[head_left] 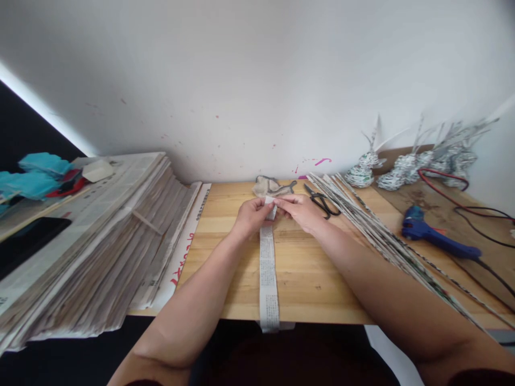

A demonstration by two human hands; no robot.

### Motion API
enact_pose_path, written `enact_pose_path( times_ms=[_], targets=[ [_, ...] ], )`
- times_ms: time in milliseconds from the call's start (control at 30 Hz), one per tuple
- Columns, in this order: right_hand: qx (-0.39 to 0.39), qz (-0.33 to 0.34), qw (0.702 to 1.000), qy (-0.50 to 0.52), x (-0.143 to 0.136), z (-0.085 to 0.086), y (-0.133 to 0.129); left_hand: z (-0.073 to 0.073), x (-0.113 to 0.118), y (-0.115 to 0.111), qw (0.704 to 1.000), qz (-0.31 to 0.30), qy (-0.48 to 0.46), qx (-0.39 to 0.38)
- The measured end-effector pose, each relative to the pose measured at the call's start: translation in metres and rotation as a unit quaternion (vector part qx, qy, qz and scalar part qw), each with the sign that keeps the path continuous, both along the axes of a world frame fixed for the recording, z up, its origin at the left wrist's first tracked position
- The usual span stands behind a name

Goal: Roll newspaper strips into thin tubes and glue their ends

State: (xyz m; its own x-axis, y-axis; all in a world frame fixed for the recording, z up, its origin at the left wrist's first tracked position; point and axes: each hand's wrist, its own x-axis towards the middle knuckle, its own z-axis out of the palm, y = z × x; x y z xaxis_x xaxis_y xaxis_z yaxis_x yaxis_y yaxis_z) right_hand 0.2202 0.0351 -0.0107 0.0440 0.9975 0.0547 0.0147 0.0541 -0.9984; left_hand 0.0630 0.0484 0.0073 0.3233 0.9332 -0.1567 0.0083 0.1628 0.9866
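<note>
A narrow strip of printed newspaper (268, 279) runs down the middle of the wooden table, its near end hanging over the front edge. At its far end my left hand (253, 214) pinches the paper from the left. My right hand (298, 209) holds the same end from the right, fingers closed close to the left thumb. The paper's tip shows between the two hands, slightly raised. Just behind them lies a crumpled beige cloth (265, 185). Black-handled scissors (321, 202) rest right of my right hand.
Tall newspaper stacks (132, 241) fill the left, with a black phone (34, 241) on top. Thin rolled paper sticks (362, 225) lie at the right, beside a blue glue gun (438, 239) with a cable. Woven paper pieces (406, 169) stand near the wall.
</note>
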Motion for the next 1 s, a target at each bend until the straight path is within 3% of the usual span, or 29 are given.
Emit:
enact_pose_path(
  times_ms=[300, 700, 1000],
  targets=[
    [-0.023, -0.03, 0.998, 0.053, -0.003, 0.002, 0.0, -0.002, 0.001, 0.001, 0.999, -0.009, 0.029, 0.012],
    [-0.022, -0.074, 0.996, 0.046, -0.008, 0.01, -0.004, -0.007, 0.002, 0.001, 0.996, -0.023, 0.059, 0.06],
    [-0.051, 0.019, 0.998, 0.023, 0.003, 0.009, -0.002, 0.0, -0.004, 0.003, 1.0, 0.024, -0.005, 0.011]
  ],
)
